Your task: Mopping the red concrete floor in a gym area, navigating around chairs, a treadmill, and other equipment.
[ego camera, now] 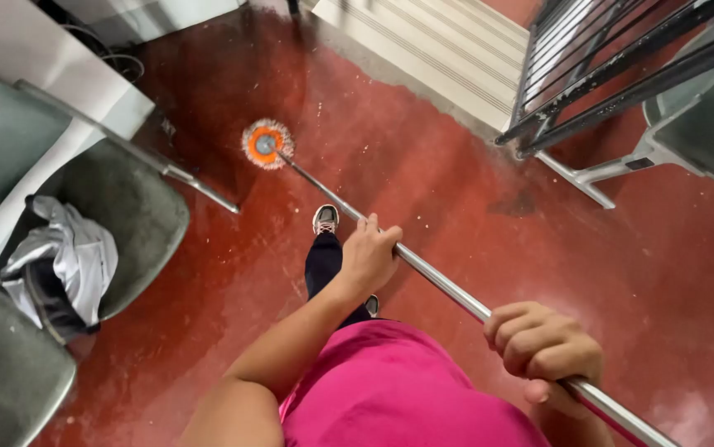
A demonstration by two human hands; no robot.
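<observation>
Far left of frame: grey chair [117, 207] with a crumpled grey-white cloth [71, 252] lying on its seat; a second grey chair seat [1, 377] at lower left. Upper centre-left: round mop head [267, 143], orange fringe with pale outer strands and a grey hub, resting flat on the wet, glossy red floor [423, 165]. From the hub the mop handle [448, 287], a straight polished metal pole, runs diagonally toward the lower right corner; long axis upper left to lower right, head end pointing away from the person. Left hand [369, 252], centre of frame, sits further down the pole toward the head, fingers curled over the top of it in a closed grip. Below it, one grey sneaker [325, 218] planted on the floor just beside the pole. Right hand [543, 348], lower right, fist wrapped tight around the pole nearer its upper end, thumb underneath. Both hands touch the handle, well apart from each other. Upper right: dark metal gate [605, 74], pale steps [431, 50], another grey chair [697, 116].
</observation>
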